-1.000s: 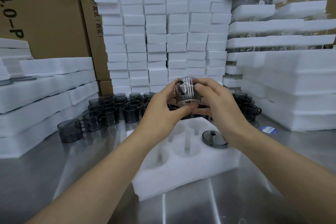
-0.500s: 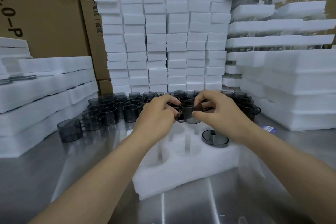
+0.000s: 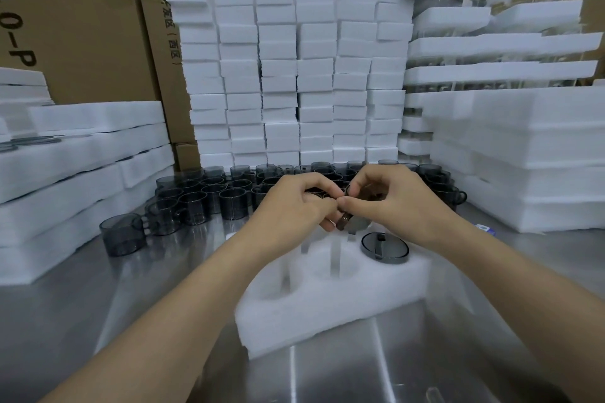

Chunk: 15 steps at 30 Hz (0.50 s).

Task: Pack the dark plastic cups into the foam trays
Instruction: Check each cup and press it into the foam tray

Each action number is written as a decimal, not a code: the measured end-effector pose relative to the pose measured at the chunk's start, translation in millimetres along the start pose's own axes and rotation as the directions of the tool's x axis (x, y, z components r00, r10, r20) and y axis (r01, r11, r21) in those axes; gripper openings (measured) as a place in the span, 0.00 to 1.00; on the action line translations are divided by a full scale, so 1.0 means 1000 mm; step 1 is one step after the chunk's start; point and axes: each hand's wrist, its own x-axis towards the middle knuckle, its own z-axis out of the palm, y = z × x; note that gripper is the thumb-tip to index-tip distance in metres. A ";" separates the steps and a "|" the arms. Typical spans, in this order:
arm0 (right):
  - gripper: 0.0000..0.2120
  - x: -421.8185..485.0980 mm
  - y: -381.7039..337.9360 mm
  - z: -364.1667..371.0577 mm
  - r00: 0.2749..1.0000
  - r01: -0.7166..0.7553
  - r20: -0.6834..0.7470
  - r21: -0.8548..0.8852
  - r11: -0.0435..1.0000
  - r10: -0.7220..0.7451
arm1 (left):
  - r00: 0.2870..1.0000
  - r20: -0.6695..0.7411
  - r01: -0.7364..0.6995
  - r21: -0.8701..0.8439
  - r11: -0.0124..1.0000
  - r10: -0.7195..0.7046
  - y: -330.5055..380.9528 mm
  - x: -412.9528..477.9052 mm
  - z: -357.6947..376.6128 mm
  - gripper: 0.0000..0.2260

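Observation:
A white foam tray (image 3: 330, 307) with round pockets lies on the steel table in front of me. One dark plastic cup (image 3: 384, 247) sits in its far right pocket. My left hand (image 3: 294, 203) and my right hand (image 3: 389, 203) meet just above the tray's far edge and both pinch another dark cup (image 3: 352, 222), which is mostly hidden behind the fingers and hangs over a far pocket. Several loose dark cups (image 3: 209, 196) stand in rows behind the hands.
A single cup (image 3: 122, 234) stands apart at the left. Stacks of foam trays (image 3: 82, 154) line the left side and more foam stacks (image 3: 523, 147) the right. A wall of foam blocks (image 3: 288, 75) and cardboard boxes (image 3: 75, 20) closes the back.
The cup was held up at chest height a second ago. Both hands have brought it down to the far edge of the foam tray, and the fingers have closed in around it.

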 end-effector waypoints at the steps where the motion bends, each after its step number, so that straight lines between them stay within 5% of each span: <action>1: 0.09 0.000 -0.001 -0.001 1.000 0.011 0.005 -0.021 1.000 -0.011 | 1.000 0.009 -0.005 -0.001 1.000 0.005 0.000 0.000 0.000 0.03; 15: 0.05 0.000 -0.008 0.003 0.990 0.035 0.140 -0.233 0.972 -0.002 | 0.991 -0.126 -0.034 0.121 0.992 0.049 -0.009 0.005 0.002 0.09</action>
